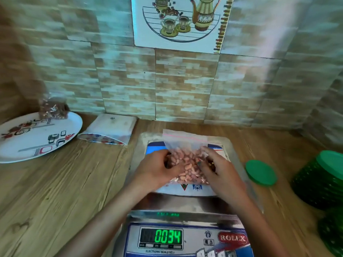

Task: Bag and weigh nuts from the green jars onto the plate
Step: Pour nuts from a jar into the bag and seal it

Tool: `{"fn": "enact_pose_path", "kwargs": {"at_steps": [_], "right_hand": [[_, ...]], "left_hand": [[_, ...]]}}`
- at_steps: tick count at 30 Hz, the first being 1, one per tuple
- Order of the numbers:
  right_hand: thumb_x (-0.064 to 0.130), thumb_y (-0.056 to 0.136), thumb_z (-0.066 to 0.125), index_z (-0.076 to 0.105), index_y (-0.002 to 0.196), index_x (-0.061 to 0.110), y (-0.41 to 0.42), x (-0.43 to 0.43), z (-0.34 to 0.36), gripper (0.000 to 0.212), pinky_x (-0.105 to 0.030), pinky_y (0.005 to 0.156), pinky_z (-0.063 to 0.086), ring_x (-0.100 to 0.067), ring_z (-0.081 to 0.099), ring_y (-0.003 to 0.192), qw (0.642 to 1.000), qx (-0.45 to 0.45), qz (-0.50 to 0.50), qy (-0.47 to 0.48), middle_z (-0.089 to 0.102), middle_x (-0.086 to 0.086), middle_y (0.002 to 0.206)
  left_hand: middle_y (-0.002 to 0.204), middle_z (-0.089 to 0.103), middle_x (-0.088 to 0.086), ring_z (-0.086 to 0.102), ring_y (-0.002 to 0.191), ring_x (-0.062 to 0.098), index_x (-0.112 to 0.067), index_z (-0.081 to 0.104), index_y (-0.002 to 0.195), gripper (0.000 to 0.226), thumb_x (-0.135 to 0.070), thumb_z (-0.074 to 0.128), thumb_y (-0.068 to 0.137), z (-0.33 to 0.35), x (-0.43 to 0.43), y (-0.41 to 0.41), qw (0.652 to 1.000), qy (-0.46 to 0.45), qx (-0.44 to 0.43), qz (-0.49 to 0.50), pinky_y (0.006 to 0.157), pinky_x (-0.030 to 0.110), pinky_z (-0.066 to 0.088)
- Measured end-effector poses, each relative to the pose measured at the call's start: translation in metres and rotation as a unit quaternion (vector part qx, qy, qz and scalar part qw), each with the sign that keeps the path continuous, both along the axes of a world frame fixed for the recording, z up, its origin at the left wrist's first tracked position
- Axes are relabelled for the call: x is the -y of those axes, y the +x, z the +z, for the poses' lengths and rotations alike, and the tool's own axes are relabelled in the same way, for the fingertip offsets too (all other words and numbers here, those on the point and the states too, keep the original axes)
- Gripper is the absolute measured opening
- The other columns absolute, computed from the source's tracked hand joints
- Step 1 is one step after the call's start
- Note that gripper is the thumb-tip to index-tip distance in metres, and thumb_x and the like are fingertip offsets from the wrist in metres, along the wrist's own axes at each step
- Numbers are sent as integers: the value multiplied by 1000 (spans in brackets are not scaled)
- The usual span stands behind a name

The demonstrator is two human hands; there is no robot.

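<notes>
Weighing: both hands hold the bag of nuts (187, 162) on the scale (235, 151).
The bag's long axis runs 12 to 6, zip end at 12. The left hand (157, 169) curls its grip round the 9 o'clock edge, the right hand (220, 171) round the 3 o'clock edge. The plate (27, 143) lies toward 10 o'clock, well apart, nearer the left hand.

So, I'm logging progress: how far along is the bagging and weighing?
Done: one filled bag sits on the plate. In hand: the left hand and right hand grip a second bag of nuts on the scale, whose display reads 0034. Left: moving that bag to the plate; a loose lid lies beside the green jars, so more may follow.
</notes>
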State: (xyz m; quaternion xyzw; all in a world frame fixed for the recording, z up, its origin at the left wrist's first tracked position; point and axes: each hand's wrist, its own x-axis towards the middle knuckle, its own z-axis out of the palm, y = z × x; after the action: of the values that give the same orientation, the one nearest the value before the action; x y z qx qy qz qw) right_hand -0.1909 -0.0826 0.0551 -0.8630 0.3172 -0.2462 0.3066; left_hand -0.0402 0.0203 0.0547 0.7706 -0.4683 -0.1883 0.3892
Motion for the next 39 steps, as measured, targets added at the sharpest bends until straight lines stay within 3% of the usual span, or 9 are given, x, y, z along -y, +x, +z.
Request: {"fn": "enact_pose_path", "kwargs": {"at_steps": [3,8,11,16,25,28,32,36,39], "right_hand": [[27,93,54,50,133,25,-5,0,1,41,-32,93,40,-19,49,114,997,-43,-39,-51,56,-1,120],[29,89,51,67,114,21,-10,-11,1,31,-29,85,43,-20,55,104,989,-3,-31,-144,59,3,112],[31,88,51,70,109,20,-11,-16,-4,30,-29,84,48,-17,58,99,988,8,-26,-153,63,4,108],[24,87,57,68,112,21,-11,-20,-10,28,-15,81,37,-12,56,101,985,0,-38,-166,62,7,111],[34,83,50,68,113,23,-28,-24,-5,36,-22,81,46,-12,58,101,985,-20,-15,-171,62,9,111],[33,82,53,69,108,22,-43,-27,-8,33,-32,78,53,-11,60,95,985,17,-20,-169,64,10,103],[26,87,56,69,106,22,-68,-31,-12,23,-34,74,54,-8,62,92,984,53,-21,-170,65,12,100],[8,81,70,70,101,23,-99,-36,-19,25,-14,69,48,-1,59,83,978,87,-61,-179,65,16,96],[15,83,69,69,104,25,-124,-37,-32,23,-2,52,37,8,55,61,976,92,-99,-168,64,14,94]], "left_hand": [[89,69,-12,64,83,11,-32,59,99,36,-58,62,75,6,-10,2,989,36,135,37,73,32,52],[113,67,-3,64,91,19,-25,61,115,48,-57,53,80,6,-30,-8,931,-13,358,70,65,29,52],[121,63,-7,66,91,17,-25,66,110,51,-56,41,78,-6,-35,-11,928,-51,366,42,58,27,56],[111,68,-8,68,90,17,-22,69,107,52,-54,39,78,-14,-32,-12,931,-51,361,22,58,27,57],[125,62,0,67,96,23,-18,62,120,59,-54,42,77,-20,-47,-19,935,-49,352,16,56,35,58],[130,58,-3,64,105,22,-22,57,126,56,-48,59,76,-30,-61,-22,948,-63,311,21,65,36,58],[127,58,-13,57,109,8,-31,57,124,48,-50,50,80,-35,-84,-36,960,-136,244,30,79,27,55],[122,59,-12,57,102,3,-22,63,117,44,-43,50,82,-38,-107,-48,954,-192,218,74,86,4,37],[117,61,-6,55,97,8,-13,66,112,41,-37,48,85,-49,-124,-56,938,-219,234,135,88,3,33]]}}
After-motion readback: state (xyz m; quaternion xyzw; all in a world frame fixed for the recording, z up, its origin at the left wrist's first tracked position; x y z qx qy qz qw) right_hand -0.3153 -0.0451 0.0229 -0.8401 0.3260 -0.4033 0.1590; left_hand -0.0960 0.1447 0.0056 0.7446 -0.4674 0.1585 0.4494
